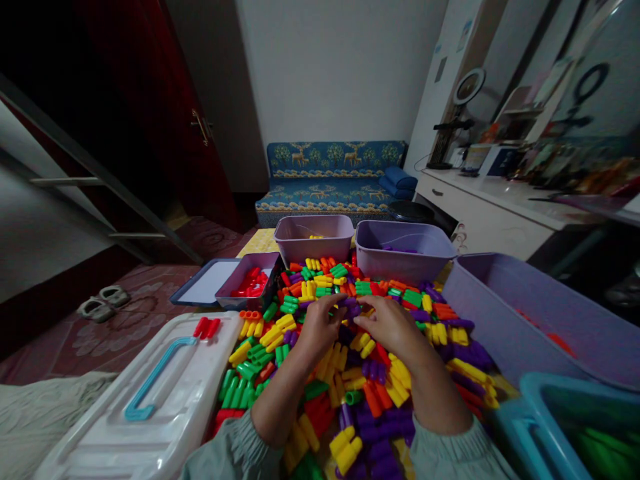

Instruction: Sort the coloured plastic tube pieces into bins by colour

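Observation:
Both my hands meet over a wide pile of plastic pieces (277, 333) in red, yellow, green, orange and purple. Between my fingertips is a purple piece (351, 308). My left hand (323, 321) has its thumb and fingers curled at the left end of that piece. From the other side, my right hand (384, 320) pinches toward its right end. The exact contact of the fingertips is too small to tell. Loose and joined pieces lie under and around both wrists.
Lilac bins (314, 248) stand behind the pile and at the right, some with pieces inside. A small box (249, 293) holds red pieces. A white lid (145, 400) with a blue handle lies left. A teal bin (575, 427) is at the lower right.

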The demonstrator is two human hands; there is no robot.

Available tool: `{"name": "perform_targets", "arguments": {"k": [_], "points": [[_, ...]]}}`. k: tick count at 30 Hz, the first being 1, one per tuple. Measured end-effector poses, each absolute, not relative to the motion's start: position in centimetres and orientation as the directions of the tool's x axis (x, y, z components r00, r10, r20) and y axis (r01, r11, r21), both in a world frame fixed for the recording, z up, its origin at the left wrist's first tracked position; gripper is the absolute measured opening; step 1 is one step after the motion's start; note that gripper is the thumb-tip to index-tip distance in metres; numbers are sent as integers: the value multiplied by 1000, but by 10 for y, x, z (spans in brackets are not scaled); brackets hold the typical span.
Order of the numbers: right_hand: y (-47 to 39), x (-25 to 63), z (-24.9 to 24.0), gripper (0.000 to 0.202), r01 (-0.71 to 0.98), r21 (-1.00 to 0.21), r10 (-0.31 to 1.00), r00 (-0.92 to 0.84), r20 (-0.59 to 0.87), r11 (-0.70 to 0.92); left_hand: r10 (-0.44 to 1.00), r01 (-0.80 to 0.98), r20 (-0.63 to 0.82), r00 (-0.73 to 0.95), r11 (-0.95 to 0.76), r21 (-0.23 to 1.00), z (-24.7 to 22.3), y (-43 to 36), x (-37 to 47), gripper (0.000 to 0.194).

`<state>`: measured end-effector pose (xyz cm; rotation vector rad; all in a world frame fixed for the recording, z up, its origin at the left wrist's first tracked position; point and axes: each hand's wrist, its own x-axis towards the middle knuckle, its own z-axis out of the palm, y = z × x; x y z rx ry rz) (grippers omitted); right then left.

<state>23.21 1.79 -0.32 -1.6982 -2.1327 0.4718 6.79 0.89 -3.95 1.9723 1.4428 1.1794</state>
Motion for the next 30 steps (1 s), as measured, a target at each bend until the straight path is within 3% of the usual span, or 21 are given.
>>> {"name": "perform_targets", "arguments": {"k": [3, 8, 14, 17, 20, 23, 30], "points": [[22, 234, -9, 43, 840, -494, 973, -168, 158, 225, 891, 591, 386, 239, -449, 670, -22, 18, 78, 38], [39, 248, -12, 49, 814, -520, 918, -40, 394, 259, 777, 673, 487, 398, -609, 421, 9, 57, 101, 41], [79, 264, -1, 61, 791, -573, 845, 144, 516, 215, 811, 802, 399, 428, -544, 247, 16, 115, 129, 60], [94, 270, 3, 65, 814, -564, 861, 181, 476, 141, 850, 828, 333, 408, -498, 257, 11, 134, 132, 58], [98, 271, 1, 63, 833, -548, 897, 180, 403, 79, 862, 817, 326, 388, -485, 312, 7, 148, 131, 37], [94, 265, -5, 62, 820, -560, 907, 140, 397, 118, 867, 805, 330, 373, -479, 350, 6, 161, 131, 26], [74, 252, -5, 50, 727, -642, 881, 109, 460, 245, 856, 756, 392, 336, -493, 429, 14, 159, 126, 28]]}}
